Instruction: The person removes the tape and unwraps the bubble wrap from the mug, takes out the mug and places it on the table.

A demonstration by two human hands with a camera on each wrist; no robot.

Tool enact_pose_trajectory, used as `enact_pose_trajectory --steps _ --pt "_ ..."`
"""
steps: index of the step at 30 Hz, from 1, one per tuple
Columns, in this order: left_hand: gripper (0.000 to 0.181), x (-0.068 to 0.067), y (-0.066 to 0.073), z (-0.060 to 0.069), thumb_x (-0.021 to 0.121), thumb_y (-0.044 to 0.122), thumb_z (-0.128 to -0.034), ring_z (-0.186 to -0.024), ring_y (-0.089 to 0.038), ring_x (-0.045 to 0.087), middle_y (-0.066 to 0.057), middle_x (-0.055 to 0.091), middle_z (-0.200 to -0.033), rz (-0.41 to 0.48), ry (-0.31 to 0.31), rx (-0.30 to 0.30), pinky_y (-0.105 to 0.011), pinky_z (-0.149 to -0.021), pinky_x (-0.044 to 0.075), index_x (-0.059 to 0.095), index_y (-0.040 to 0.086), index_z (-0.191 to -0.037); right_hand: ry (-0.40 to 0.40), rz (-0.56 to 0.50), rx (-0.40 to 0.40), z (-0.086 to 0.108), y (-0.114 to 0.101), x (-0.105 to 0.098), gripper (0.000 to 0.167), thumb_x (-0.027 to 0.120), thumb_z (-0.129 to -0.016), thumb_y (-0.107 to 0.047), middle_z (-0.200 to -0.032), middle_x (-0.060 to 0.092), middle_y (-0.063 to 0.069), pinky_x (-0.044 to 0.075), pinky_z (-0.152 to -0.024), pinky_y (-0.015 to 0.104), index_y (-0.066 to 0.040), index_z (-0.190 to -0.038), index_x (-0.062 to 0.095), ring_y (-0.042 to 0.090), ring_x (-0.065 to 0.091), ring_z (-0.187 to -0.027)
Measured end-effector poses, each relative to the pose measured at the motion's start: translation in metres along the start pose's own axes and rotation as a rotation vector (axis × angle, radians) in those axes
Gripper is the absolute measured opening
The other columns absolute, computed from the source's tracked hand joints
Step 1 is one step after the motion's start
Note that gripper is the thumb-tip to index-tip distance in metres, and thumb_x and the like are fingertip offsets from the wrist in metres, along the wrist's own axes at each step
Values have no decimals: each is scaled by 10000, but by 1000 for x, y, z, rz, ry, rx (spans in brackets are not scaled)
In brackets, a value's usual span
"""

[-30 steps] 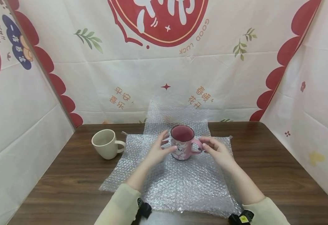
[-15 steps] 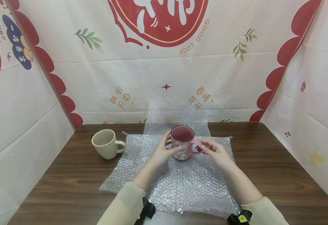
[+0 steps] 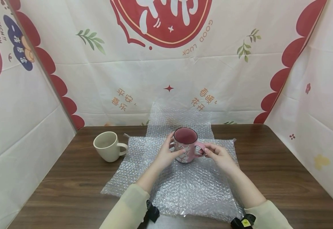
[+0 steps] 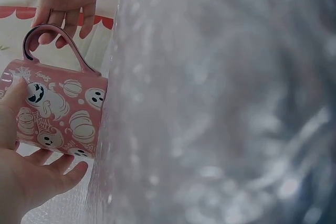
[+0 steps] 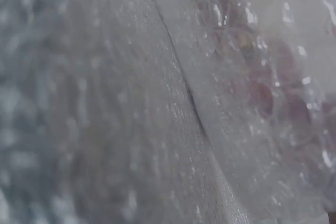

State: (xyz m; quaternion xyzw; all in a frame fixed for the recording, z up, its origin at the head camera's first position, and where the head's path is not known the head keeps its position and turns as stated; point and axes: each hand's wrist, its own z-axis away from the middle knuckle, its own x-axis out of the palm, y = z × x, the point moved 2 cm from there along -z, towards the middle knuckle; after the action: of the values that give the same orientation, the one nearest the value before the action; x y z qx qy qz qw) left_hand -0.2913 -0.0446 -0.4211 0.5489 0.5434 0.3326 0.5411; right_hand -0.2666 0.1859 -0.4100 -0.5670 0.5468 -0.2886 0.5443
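A pink mug (image 3: pixel 185 144) with white ghosts and pumpkins stands upright on the bubble wrap (image 3: pixel 189 184). My left hand (image 3: pixel 166 152) holds its body from the left, thumb on the near side and fingers reaching round the far side. From the right, my right hand (image 3: pixel 219 156) pinches the mug's handle between thumb and fingers. The left wrist view shows the mug (image 4: pixel 58 111) close up, the left hand (image 4: pixel 31 177) at its body and the right hand (image 4: pixel 68 3) at the handle. Blurred bubble wrap (image 5: pixel 131 103) fills the right wrist view, so the hand is hidden there.
A cream mug (image 3: pixel 106 148) stands on the wooden table (image 3: pixel 69 184) to the left, beside the wrap's edge. More bubble wrap (image 3: pixel 180 117) rises against the printed cloth backdrop (image 3: pixel 143 76). Cloth walls close off both sides.
My left hand has moved right and closed onto the pink mug's body. The right hand's fingers have come together on the handle. The mug has stayed in place.
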Motion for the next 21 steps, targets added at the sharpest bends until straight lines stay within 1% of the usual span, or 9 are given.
enact_pose_trajectory --steps 6,13,17,20,21 --pt "842 1 0 0 757 192 -841 -1274 -368 416 -185 385 -1423 6 -2 10 -504 -971 420 251 190 -1515 14 -14 8 1 -1 2 308 500 -998 -82 -1020 625 267 489 -838 248 145 -1205 526 120 613 -914" --pt "814 0 3 1 755 143 -837 -1234 -383 452 -188 413 -1403 -13 -5 55 -490 -952 437 285 185 -1500 25 -26 3 2 -3 3 288 504 -992 -55 -989 619 254 501 -830 269 148 -1195 531 138 613 -889" --pt "815 -1 6 2 757 162 -836 -1228 -367 463 -179 412 -1410 -23 -1 59 -493 -943 443 286 192 -1500 30 -11 -3 3 -4 4 278 510 -990 -56 -981 631 214 498 -818 233 133 -1190 545 129 620 -891" --pt "809 -3 10 2 759 167 -833 -1230 -346 459 -152 405 -1420 -13 -7 59 -502 -935 445 297 223 -1494 33 -3 4 3 -6 4 266 512 -990 -58 -979 638 187 496 -822 229 116 -1185 557 126 620 -895" --pt "803 -4 11 2 760 165 -832 -1224 -345 464 -150 410 -1414 -9 -9 68 -510 -931 445 304 224 -1490 36 -2 6 3 -7 4 261 512 -990 -58 -976 641 182 495 -824 230 111 -1182 561 128 620 -895"
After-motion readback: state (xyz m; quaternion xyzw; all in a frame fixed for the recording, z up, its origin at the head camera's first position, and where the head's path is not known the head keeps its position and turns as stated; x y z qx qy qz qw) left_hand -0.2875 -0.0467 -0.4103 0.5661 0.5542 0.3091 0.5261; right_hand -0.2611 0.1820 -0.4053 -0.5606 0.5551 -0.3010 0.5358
